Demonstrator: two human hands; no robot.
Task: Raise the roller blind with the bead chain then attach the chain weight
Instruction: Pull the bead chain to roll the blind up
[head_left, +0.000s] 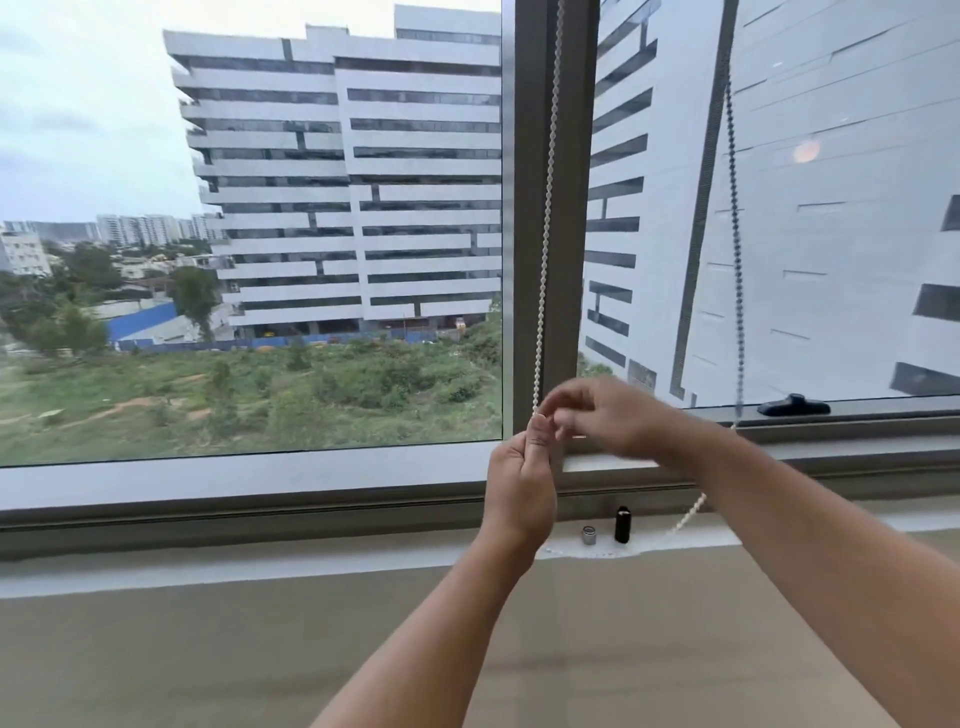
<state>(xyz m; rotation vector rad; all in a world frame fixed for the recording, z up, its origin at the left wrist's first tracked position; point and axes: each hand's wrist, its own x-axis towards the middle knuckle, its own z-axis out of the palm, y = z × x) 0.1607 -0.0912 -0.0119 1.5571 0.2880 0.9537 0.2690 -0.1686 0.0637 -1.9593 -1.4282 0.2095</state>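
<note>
A white bead chain (546, 223) hangs down in front of the grey window mullion (571, 208). My left hand (519, 486) is closed around the chain's lower part, fingers pointing up. My right hand (597, 415) is blurred just above and to the right of it, its fingertips pinched near the chain; what it holds I cannot make out. Another stretch of white beads (691, 514) runs under my right forearm down to the sill. On the sill stand a black cylindrical piece (622, 525) and a small silver cap (588, 535). The blind itself is out of view.
A dark window handle (792, 406) lies on the lower frame of the right pane. A dark bead chain (733, 218) shows in the right pane, whether real or reflected I cannot tell. The white sill (260, 564) runs across, with a beige wall below.
</note>
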